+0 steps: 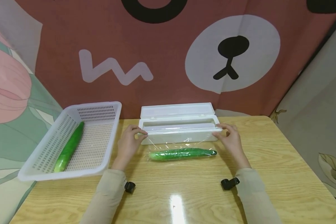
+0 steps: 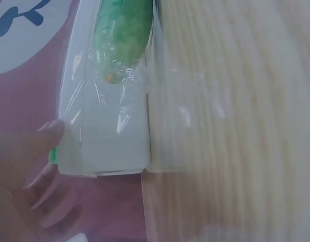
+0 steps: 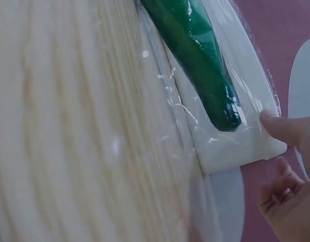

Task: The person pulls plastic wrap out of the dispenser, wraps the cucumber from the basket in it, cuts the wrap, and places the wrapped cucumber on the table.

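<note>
A cucumber (image 1: 183,153) lies crosswise on the table under clear plastic wrap (image 1: 156,146), just in front of a white plastic wrap dispenser (image 1: 182,137). The dispenser's lid (image 1: 177,110) stands raised, with a pale roll (image 1: 179,127) inside. At the dispenser's left front corner, my left hand (image 1: 130,140) pinches the edge of the wrap between thumb and fingers. My right hand (image 1: 230,137) pinches the wrap at the opposite corner. In the left wrist view the thumb (image 2: 54,128) lies on the film; in the right wrist view the other thumb (image 3: 275,126) does too.
To the left stands a white plastic basket (image 1: 116,130) with a second cucumber (image 1: 70,147) in it. The wooden table (image 1: 184,186) ends at a printed curtain (image 1: 168,46) behind the dispenser. Each wrist wears a small black camera (image 1: 130,187).
</note>
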A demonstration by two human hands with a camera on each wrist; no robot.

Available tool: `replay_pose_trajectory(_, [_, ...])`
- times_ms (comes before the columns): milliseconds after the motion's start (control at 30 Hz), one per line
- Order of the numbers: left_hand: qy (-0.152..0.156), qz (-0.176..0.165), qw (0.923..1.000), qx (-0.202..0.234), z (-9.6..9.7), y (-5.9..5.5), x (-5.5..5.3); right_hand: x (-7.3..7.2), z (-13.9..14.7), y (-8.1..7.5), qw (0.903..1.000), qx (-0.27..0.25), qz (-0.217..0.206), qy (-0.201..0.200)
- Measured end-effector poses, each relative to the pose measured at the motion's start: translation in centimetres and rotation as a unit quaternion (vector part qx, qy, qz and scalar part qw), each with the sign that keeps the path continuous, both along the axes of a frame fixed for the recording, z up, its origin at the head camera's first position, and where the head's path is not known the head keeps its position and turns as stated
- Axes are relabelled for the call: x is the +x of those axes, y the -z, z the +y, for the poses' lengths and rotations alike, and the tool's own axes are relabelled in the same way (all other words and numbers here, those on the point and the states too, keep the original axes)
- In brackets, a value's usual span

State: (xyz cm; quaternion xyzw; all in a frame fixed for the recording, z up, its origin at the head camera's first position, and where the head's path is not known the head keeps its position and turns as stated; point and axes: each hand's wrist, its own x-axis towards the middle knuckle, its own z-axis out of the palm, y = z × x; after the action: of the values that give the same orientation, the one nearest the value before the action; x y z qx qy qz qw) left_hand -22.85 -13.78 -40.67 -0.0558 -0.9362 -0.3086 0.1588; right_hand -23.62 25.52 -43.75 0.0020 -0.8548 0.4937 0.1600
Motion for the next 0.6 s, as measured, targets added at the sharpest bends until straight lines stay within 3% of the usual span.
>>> replay_pose_trajectory(300, [0.005, 0.038, 0.9990, -0.021, 0.0, 0.0, 0.4, 1.4, 0.3, -1.7, 0.9974, 0.062, 0.008, -0.035])
replay_pose_trajectory(433, [0.010, 0.063, 0.9975, -0.029, 0.2, -0.2, 1.1, 2.1, 0.7, -2.4, 0.9966, 0.064, -0.020, -0.047])
replay_pose_trajectory(600, [0.007, 0.056, 0.9976, -0.039, 0.3, -0.5, 2.1, 3.2, 1.3, -3.1, 0.9929, 0.088, -0.044, -0.067])
